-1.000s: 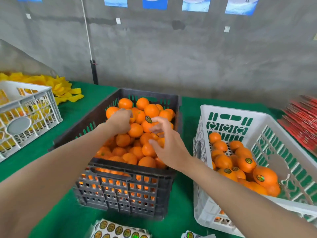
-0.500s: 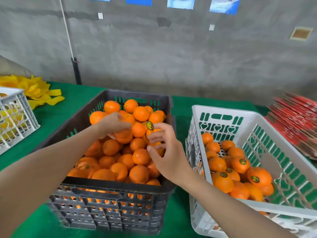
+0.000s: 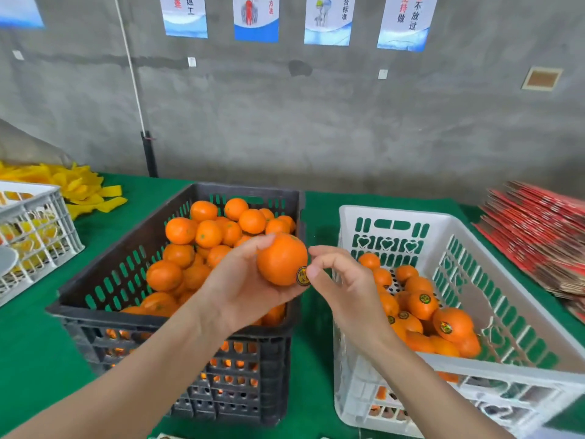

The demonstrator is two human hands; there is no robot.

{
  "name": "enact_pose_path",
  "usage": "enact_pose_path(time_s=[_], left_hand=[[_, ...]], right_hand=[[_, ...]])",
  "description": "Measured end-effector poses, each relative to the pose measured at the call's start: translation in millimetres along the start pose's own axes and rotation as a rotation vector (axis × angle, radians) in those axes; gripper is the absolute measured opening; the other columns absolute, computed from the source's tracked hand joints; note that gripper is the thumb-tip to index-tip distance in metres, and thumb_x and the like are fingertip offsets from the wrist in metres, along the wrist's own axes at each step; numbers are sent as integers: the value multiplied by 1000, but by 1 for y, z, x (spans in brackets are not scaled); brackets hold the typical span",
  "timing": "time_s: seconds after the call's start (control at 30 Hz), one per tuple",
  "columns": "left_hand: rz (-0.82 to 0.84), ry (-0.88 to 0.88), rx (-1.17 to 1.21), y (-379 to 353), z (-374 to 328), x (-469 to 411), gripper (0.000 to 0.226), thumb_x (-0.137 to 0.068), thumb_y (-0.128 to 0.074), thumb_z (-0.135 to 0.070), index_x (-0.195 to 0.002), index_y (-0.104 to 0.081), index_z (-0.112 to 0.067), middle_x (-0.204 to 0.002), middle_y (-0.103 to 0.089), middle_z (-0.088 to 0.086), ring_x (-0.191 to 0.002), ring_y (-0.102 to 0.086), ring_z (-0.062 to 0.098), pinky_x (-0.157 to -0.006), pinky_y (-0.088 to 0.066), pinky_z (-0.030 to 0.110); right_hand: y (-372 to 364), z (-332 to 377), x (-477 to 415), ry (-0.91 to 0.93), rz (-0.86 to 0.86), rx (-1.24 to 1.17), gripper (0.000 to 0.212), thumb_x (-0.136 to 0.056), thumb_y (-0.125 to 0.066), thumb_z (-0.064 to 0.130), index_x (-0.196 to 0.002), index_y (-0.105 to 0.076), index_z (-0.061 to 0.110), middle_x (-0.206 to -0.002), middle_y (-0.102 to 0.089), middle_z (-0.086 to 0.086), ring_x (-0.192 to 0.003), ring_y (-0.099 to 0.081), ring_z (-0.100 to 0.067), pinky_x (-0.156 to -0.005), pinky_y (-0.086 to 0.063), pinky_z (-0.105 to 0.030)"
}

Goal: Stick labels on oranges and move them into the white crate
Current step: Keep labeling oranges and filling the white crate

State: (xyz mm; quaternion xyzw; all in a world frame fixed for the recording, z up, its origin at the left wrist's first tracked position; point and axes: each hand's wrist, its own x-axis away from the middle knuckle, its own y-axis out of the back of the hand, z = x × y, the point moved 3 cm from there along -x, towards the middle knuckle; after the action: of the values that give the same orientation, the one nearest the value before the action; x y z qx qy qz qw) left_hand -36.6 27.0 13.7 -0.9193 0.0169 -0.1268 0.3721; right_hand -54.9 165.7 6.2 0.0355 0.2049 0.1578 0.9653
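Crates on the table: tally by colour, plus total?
Black crate: 1
White crates: 2 (right crate, left crate)
Total: 3

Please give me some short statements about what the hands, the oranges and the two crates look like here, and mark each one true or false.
1. The left hand holds an orange over the black crate. True.
2. That orange has no label. False: a round label is on it, and the right hand touches it with the thumb.
3. The white crate holds labelled oranges. True.
4. The black crate is empty. False: it holds a pile of oranges.
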Motion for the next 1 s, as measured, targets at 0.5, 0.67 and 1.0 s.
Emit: enact_pose_path(time_s=[0.5,0.67,1.0], left_hand=[[3,-125,109,-53,80,0,37,-95,-40,-27,-99,-67,-2,-98,-72,18,-91,-68,27,-81,-55,37],[26,-161,72,-63,95,-1,40,-95,-35,-30,-104,-61,0,-105,-70,20,-95,-67,30,-99,-44,43],[12,-179,20,-50,102,-15,46,-86,-48,-33,-119,-55,-2,-115,-65,23,-108,-64,33,-91,-52,42]], right_hand=[[50,2,36,29,-196,65,16,-91,-57,15,-75,-59,18,-99,-62,4,-94,-58,-9,-81,-50,-33],[55,3,47,183,-327,155,9,-86,-55,24,-77,-55,20,-93,-60,5,-91,-57,-10,-75,-50,-34],[74,-6,41,-36,100,81,53,-82,-71,29,-128,-45,32,-116,-56,11,-100,-50,15,-77,-41,-3]])
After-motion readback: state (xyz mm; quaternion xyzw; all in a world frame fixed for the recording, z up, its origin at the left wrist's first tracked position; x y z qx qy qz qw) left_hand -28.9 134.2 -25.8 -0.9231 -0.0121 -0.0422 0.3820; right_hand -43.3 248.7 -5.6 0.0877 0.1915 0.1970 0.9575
